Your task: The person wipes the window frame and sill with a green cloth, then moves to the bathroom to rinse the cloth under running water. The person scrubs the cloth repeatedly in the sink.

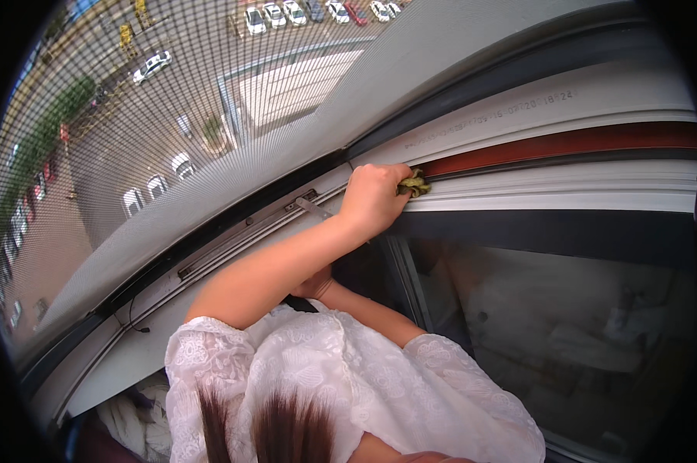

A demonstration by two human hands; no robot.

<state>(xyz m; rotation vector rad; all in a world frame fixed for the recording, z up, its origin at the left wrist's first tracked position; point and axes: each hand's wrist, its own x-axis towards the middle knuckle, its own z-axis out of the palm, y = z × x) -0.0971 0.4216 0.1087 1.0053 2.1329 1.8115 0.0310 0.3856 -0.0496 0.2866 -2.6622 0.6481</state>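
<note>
My left hand (377, 188) grips a crumpled yellow-green cloth (416, 184) and presses it against the white profile of the window sash (499, 188). The cloth sits at the near end of a red-brown strip (556, 147) that runs along the sash. Below my left forearm, my right hand (315, 283) is bent in near my chest, and the forearm hides most of it. I cannot see its fingers. A metal window stay (312, 207) on the white window frame (221, 260) partly disappears behind my left wrist.
An insect screen (122, 127) covers the upper left; parked cars and a paved yard lie far below it. Dark glass (545, 307) fills the right side. A black cord (134, 318) hangs at the frame, and pale fabric (137, 419) lies below the sill.
</note>
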